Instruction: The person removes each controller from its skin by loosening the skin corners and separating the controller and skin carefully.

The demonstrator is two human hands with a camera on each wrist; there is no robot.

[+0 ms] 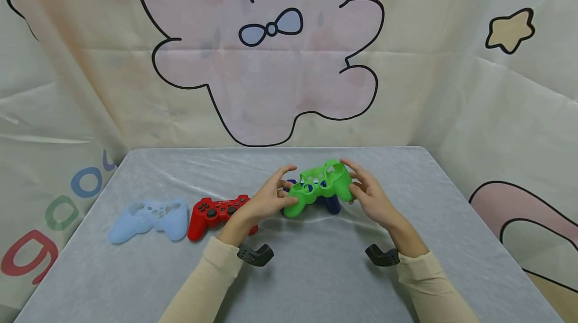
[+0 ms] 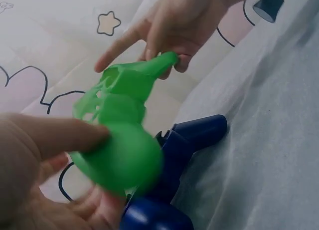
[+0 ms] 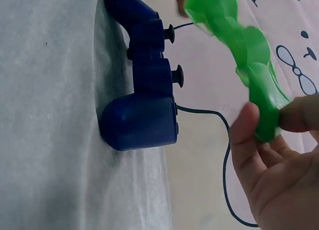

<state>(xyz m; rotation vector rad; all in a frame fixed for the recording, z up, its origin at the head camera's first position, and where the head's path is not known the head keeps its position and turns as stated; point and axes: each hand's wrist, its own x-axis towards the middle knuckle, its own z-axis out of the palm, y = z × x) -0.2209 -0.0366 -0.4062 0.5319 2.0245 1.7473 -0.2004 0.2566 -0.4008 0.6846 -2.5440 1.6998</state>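
A bright green silicone controller cover (image 1: 313,186) is held up between both hands, above a dark blue game controller (image 3: 142,121) lying on the table. My left hand (image 1: 271,195) pinches the cover's left grip, its thumb pressed on the near side. With thumb and fingers my right hand (image 3: 281,175) pinches the other grip. In the left wrist view, the cover's hollow, cut-out shape shows, and the blue controller (image 2: 174,150) sits below it, apart from it. From the head view the cover hides much of that controller.
Left of the hands lies a red controller (image 1: 209,216), partly behind the left forearm. Farther left is a pale blue controller cover (image 1: 151,216), flat on the grey cloth-covered table (image 1: 316,283). A printed curtain (image 1: 271,87) hangs behind the table.
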